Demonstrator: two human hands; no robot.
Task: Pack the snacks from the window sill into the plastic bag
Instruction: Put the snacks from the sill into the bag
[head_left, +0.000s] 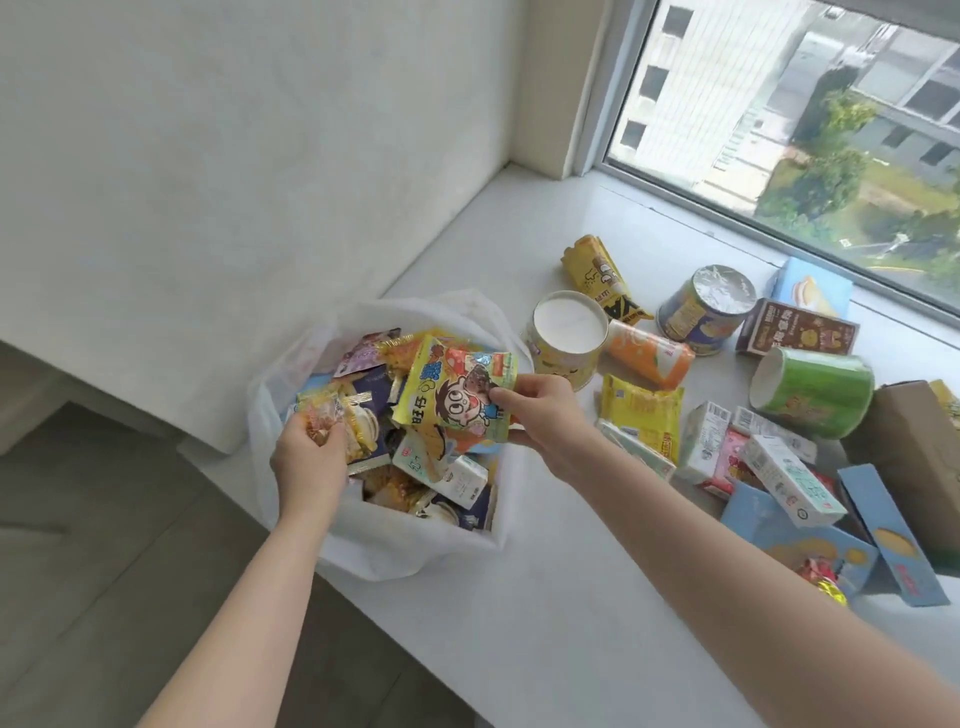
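Fingers of the right hand (540, 410) pinch the edge of a yellow cartoon snack packet (457, 392), holding it above the open mouth of the white plastic bag (395, 551). Fingers of the left hand (306, 457) curl round a small orange wrapped sweet (319, 418) over the bag's left side; how many sweets it holds is hard to make out. Inside the bag lie many mixed wrappers, partly hidden by both hands and the packet. The bag sits on the white window sill (519, 623), at its left end. Right of the bag, on the sill, lie a white-lidded cup (569, 338), an orange packet (649, 353), a foil-topped tub (706, 312), a green tub (815, 397) and small cartons (789, 478). A blue box (893, 540) is cut off by the frame's right edge.
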